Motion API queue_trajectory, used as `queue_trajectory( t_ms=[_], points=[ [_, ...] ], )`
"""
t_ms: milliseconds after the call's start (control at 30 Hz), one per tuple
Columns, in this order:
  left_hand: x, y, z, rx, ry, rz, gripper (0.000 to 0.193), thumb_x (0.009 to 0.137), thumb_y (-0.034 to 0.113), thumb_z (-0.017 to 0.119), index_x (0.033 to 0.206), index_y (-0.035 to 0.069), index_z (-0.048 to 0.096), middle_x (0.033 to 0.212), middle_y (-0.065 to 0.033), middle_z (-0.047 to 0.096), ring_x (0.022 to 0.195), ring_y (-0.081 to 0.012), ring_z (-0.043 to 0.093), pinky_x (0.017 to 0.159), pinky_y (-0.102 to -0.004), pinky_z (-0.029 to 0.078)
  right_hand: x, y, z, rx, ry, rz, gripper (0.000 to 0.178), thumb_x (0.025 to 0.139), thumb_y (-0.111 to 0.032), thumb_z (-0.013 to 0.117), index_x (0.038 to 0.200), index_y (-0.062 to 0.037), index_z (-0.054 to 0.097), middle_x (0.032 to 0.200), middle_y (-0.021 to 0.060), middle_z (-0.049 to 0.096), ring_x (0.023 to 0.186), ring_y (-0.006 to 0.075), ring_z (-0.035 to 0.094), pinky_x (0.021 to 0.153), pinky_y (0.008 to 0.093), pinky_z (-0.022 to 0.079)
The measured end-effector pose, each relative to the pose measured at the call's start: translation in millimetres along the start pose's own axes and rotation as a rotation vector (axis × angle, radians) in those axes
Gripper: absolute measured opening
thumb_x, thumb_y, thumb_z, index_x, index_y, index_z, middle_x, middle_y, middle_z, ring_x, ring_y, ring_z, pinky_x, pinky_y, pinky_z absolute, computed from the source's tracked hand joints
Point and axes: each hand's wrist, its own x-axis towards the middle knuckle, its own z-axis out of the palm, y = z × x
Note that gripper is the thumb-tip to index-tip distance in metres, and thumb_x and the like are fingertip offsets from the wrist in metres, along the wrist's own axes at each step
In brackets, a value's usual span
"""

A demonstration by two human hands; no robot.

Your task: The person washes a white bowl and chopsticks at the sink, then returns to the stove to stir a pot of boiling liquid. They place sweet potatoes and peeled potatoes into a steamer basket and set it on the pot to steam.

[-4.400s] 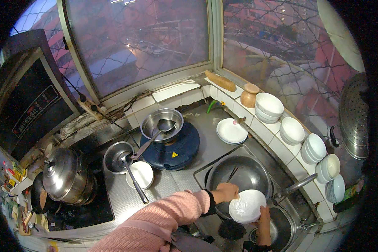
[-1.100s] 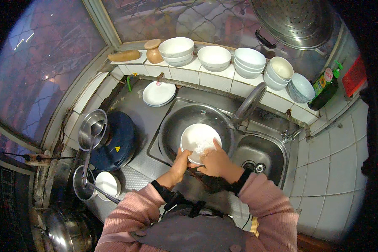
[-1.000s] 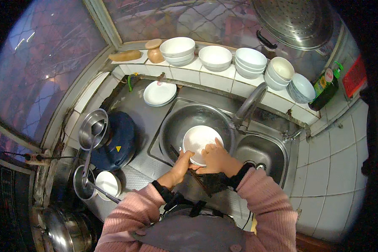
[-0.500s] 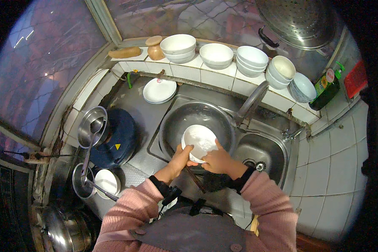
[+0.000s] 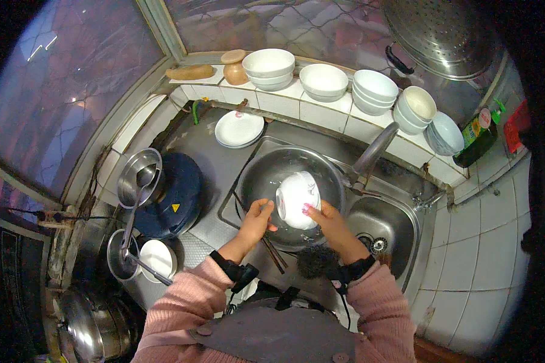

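A white bowl (image 5: pixel 297 198) is tilted on edge over a large steel basin (image 5: pixel 260 178) that sits in the left sink. My right hand (image 5: pixel 328 219) grips the bowl's lower right rim. My left hand (image 5: pixel 257 218) touches its left side with the fingers curled. Chopsticks (image 5: pixel 271 253) lie against the basin's near wall, below my left hand. Both sleeves are pink.
A tap (image 5: pixel 372 154) arches over the sinks; the right sink (image 5: pixel 384 227) has an open drain. White bowls (image 5: pixel 324 80) stand stacked along the tiled ledge, a plate (image 5: pixel 239 129) on the counter. Steel pots with ladles (image 5: pixel 138 184) and a dark cooker (image 5: pixel 175 193) are at left.
The view swung from the stove side to over the sink. In the last second the bowl turned from face-up to tilted on its edge between my hands.
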Motion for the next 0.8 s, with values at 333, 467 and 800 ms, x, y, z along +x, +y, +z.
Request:
queue_trajectory(
  t_ms=[333, 467, 800],
  points=[
    [9.6, -7.0, -9.1, 0.074, -0.075, 0.078, 0.045, 0.097, 0.042, 0.042, 0.131, 0.012, 0.043, 0.11, -0.005, 0.052, 0.085, -0.0147, 0.056, 0.077, -0.0261, 0.041, -3.8, -6.6, -24.0, 0.462, 0.019, 0.008, 0.037, 0.095, -0.028, 0.051, 0.124, -0.0052, 0.051, 0.121, 0.0049, 0.056, 0.11, 0.0156, 0.053, 0.097, 0.0333, 0.041],
    [13.5, -0.3, -5.5, 0.072, -0.239, 0.076, 0.049, 0.098, 0.046, 0.035, 0.13, 0.011, 0.046, 0.115, -0.0025, 0.054, 0.091, -0.0138, 0.053, 0.082, -0.0263, 0.037, -5.9, -2.2, -38.2, 0.568, -0.069, 0.056, 0.04, 0.096, -0.034, 0.047, 0.123, -0.0045, 0.051, 0.122, 0.0055, 0.057, 0.111, 0.0178, 0.053, 0.097, 0.0348, 0.042],
    [9.3, 20.3, -1.4, -0.321, -0.644, -0.054, 0.025, 0.096, 0.028, 0.05, 0.109, 0.008, 0.058, 0.093, -0.0004, 0.063, 0.081, -0.0107, 0.058, 0.07, -0.0241, 0.045, 9.4, 2.9, -60.5, 0.521, 0.067, 0.142, 0.046, 0.094, -0.044, 0.048, 0.117, -0.0049, 0.057, 0.114, 0.0058, 0.061, 0.104, 0.0173, 0.057, 0.088, 0.0343, 0.047]
  ],
)
